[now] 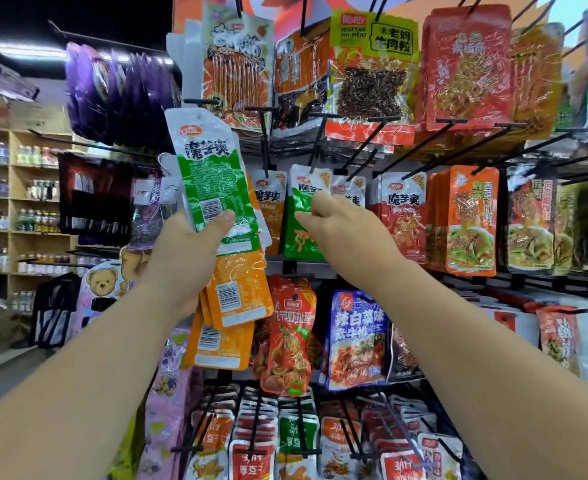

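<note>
A: What fills the view?

B: A tall snack rack, with rows of bright packets hanging from black pegs. Off to the left stand wooden shelves lined with bottles.

A: And the hands?

B: Both are raised to the rack's middle row. The left hand grips a fanned stack of packets, thumb across the front. On top is a green packet, back side out with its barcode showing, its top leaning to the left. Under it hang several orange packets, also back side out.

A: Where is that stack against the rack?

B: In front of its left edge, level with the middle row.

A: The right hand?

B: The right hand pinches the hanging green packet between thumb and fingertips, at its upper half. That one hangs from a black peg, front side out, just beside the held stack.
</note>
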`<control>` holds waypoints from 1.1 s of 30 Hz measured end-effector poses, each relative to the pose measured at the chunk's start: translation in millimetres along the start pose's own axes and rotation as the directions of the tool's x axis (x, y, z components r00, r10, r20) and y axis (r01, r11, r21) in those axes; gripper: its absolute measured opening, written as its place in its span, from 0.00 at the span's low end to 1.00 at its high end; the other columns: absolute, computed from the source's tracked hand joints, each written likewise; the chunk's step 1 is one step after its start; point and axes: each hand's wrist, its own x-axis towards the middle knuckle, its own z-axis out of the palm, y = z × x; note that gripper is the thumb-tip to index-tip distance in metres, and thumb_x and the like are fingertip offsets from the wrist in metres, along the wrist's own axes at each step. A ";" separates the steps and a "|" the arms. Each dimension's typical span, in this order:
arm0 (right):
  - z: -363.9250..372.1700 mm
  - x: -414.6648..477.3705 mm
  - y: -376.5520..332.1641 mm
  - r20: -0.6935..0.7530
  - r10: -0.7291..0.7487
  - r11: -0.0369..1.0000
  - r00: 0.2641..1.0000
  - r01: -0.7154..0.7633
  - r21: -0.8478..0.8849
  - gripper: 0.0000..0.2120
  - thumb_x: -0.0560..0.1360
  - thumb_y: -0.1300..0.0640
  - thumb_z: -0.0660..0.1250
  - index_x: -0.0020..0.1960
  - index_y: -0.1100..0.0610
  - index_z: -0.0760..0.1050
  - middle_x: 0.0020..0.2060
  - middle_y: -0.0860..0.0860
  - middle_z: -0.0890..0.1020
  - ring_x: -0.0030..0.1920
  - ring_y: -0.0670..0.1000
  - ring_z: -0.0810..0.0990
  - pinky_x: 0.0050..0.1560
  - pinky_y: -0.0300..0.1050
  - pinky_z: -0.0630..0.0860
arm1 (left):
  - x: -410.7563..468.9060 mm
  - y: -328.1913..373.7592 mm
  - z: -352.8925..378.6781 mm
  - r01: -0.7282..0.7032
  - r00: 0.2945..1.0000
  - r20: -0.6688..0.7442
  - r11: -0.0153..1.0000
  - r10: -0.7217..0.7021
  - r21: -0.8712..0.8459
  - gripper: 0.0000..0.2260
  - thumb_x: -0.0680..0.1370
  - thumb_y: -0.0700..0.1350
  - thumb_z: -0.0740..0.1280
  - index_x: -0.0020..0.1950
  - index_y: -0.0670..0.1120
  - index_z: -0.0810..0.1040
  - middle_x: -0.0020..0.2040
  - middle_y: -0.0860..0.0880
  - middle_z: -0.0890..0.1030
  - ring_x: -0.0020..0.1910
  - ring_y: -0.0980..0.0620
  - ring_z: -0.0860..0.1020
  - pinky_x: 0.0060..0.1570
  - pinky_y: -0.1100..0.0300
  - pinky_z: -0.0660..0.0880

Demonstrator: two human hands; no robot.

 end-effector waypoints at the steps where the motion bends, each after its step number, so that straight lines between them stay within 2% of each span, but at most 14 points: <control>1: 0.1 2.0 -3.2 0.053 -0.006 1.000 0.999 0.007 -0.013 0.19 0.71 0.66 0.78 0.61 0.62 0.83 0.43 0.56 0.74 0.39 0.54 0.68 0.30 0.49 0.71 | -0.7 1.4 0.5 0.011 1.000 0.000 1.000 -0.011 -0.002 0.21 0.75 0.61 0.74 0.62 0.50 0.79 0.56 0.41 0.85 0.51 0.34 0.84 0.51 0.25 0.78; 3: -2.1 5.4 -8.6 0.251 0.054 0.998 0.966 -0.048 -0.029 0.21 0.77 0.49 0.74 0.67 0.57 0.80 0.56 0.57 0.75 0.53 0.58 0.74 0.50 0.58 0.79 | -0.5 1.3 0.5 0.039 0.999 0.005 0.999 -0.039 -0.005 0.26 0.71 0.64 0.76 0.62 0.50 0.78 0.55 0.43 0.83 0.48 0.38 0.82 0.50 0.23 0.76; 5: -4.5 7.3 -9.0 0.445 0.163 0.987 0.881 -0.142 -0.082 0.30 0.79 0.36 0.66 0.74 0.51 0.73 0.72 0.55 0.68 0.70 0.59 0.67 0.70 0.61 0.70 | -1.6 2.2 1.3 0.019 1.000 0.014 1.000 -0.019 0.000 0.17 0.76 0.59 0.74 0.60 0.51 0.80 0.55 0.43 0.86 0.51 0.35 0.84 0.52 0.25 0.78; 8: -8.7 9.2 -5.0 0.553 0.235 0.964 0.799 -0.263 -0.029 0.33 0.81 0.33 0.59 0.81 0.48 0.63 0.83 0.52 0.52 0.82 0.59 0.51 0.79 0.63 0.57 | -2.2 2.7 0.8 0.023 1.000 0.019 1.000 -0.023 -0.010 0.15 0.77 0.57 0.73 0.60 0.51 0.80 0.55 0.42 0.86 0.52 0.34 0.84 0.51 0.26 0.79; 11: -6.7 7.0 1.5 0.639 0.223 0.963 0.736 -0.267 -0.030 0.32 0.83 0.35 0.55 0.83 0.42 0.54 0.84 0.47 0.41 0.83 0.57 0.42 0.80 0.64 0.51 | -3.5 4.7 2.2 0.037 0.999 0.028 0.999 -0.037 -0.009 0.23 0.72 0.60 0.73 0.63 0.51 0.79 0.57 0.43 0.86 0.54 0.35 0.85 0.52 0.29 0.80; 15: -4.7 8.1 2.5 0.696 0.231 0.965 0.680 -0.250 -0.076 0.34 0.82 0.32 0.54 0.84 0.40 0.48 0.83 0.46 0.36 0.83 0.58 0.40 0.79 0.66 0.49 | -8.2 9.1 5.4 0.038 0.999 0.014 0.999 -0.038 -0.003 0.28 0.69 0.65 0.75 0.64 0.52 0.78 0.58 0.44 0.85 0.56 0.37 0.84 0.54 0.31 0.81; 17: -9.4 11.3 -1.4 0.665 0.254 0.957 0.702 -0.280 -0.069 0.31 0.83 0.33 0.53 0.83 0.40 0.53 0.84 0.47 0.42 0.83 0.59 0.43 0.79 0.67 0.50 | -12.1 16.5 7.2 0.046 0.999 0.010 0.999 -0.046 -0.023 0.23 0.74 0.60 0.74 0.63 0.50 0.79 0.57 0.39 0.85 0.54 0.33 0.84 0.51 0.29 0.81; 19: -18.4 14.3 -10.7 0.497 0.307 0.920 0.812 -0.388 0.064 0.26 0.84 0.38 0.55 0.79 0.46 0.65 0.81 0.52 0.60 0.80 0.59 0.57 0.77 0.62 0.58 | -17.3 26.0 7.6 0.039 0.999 0.012 0.998 -0.038 -0.057 0.10 0.82 0.52 0.71 0.60 0.49 0.80 0.55 0.39 0.86 0.52 0.33 0.85 0.50 0.33 0.83; 21: -30.1 18.1 -26.4 0.322 0.437 0.735 0.839 -0.540 0.410 0.21 0.85 0.42 0.58 0.71 0.52 0.76 0.66 0.50 0.77 0.68 0.54 0.73 0.68 0.54 0.70 | -24.5 30.8 5.9 0.043 0.999 0.028 0.997 -0.042 -0.070 0.06 0.85 0.46 0.66 0.60 0.49 0.81 0.53 0.42 0.87 0.49 0.37 0.87 0.47 0.39 0.85; 23: -46.0 24.3 -49.3 0.371 0.548 0.347 0.749 -0.608 0.715 0.17 0.83 0.41 0.62 0.64 0.50 0.80 0.54 0.43 0.81 0.56 0.47 0.80 0.58 0.51 0.77 | -40.1 33.5 4.1 0.057 0.997 0.059 0.996 -0.054 -0.061 0.07 0.85 0.44 0.66 0.60 0.50 0.81 0.52 0.45 0.88 0.47 0.42 0.87 0.43 0.45 0.85; 25: -59.1 27.0 -74.7 0.457 0.555 0.114 0.695 -0.608 0.786 0.19 0.80 0.39 0.67 0.64 0.49 0.79 0.52 0.43 0.82 0.53 0.45 0.81 0.54 0.49 0.80 | -60.1 27.2 1.9 0.087 0.992 0.098 0.996 -0.084 -0.027 0.07 0.84 0.44 0.67 0.61 0.50 0.82 0.51 0.46 0.88 0.47 0.43 0.88 0.43 0.46 0.85; 28: -64.3 13.7 -110.9 0.469 0.560 0.028 0.683 -0.582 0.813 0.23 0.73 0.40 0.76 0.64 0.44 0.74 0.53 0.42 0.80 0.54 0.43 0.80 0.53 0.43 0.78 | -96.3 12.9 -0.8 0.155 0.976 0.145 0.986 -0.162 0.057 0.07 0.83 0.46 0.68 0.60 0.52 0.82 0.49 0.46 0.88 0.48 0.43 0.87 0.45 0.45 0.83; 31: -61.9 -15.6 -145.1 0.462 0.562 0.039 0.686 -0.580 0.814 0.26 0.68 0.45 0.82 0.58 0.38 0.70 0.52 0.38 0.80 0.52 0.37 0.80 0.51 0.38 0.79 | -132.1 -4.0 -12.9 0.231 0.951 0.197 0.971 -0.240 0.069 0.07 0.83 0.43 0.67 0.59 0.49 0.83 0.50 0.43 0.88 0.48 0.42 0.87 0.44 0.45 0.84; 33: -60.1 -36.6 -166.5 0.475 0.549 0.059 0.688 -0.599 0.799 0.26 0.67 0.48 0.83 0.54 0.38 0.69 0.49 0.35 0.80 0.49 0.33 0.79 0.46 0.30 0.75 | -155.3 -18.3 -27.4 0.299 0.929 0.207 0.952 -0.306 0.066 0.09 0.82 0.48 0.70 0.61 0.48 0.83 0.53 0.42 0.87 0.51 0.40 0.86 0.49 0.44 0.84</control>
